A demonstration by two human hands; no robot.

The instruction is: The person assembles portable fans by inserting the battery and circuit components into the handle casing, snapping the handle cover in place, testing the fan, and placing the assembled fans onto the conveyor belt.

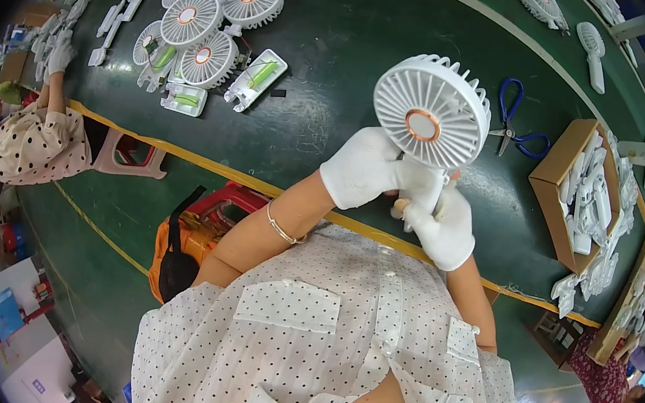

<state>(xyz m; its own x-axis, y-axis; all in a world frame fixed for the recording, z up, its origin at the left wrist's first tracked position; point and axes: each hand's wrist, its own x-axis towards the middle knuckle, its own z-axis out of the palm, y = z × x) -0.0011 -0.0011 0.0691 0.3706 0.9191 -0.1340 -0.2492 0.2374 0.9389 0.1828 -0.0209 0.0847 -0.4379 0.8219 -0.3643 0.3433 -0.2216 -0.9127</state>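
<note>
Over the front of the green table, a white handheld fan (433, 111) is held upright, its round grille with a copper-coloured ring turned up. My left hand (370, 171), in a white glove, is closed around the neck and handle just below the fan head. Gloved too, with bare fingertips showing, my right hand (444, 219) grips the handle lower down from the right side. The handle is mostly hidden behind my fingers. Blue-handled scissors (514, 128) lie partly spread to the right of the fan head.
Several fan heads (204, 57) with green-celled housings (257, 80) are heaped at the table's far left. At right stands a cardboard box (563, 181) of white plastic parts, with clear-wrapped parts (613, 235) beside it. A co-worker (36, 133) sits left; a red stool (231, 203) is behind me.
</note>
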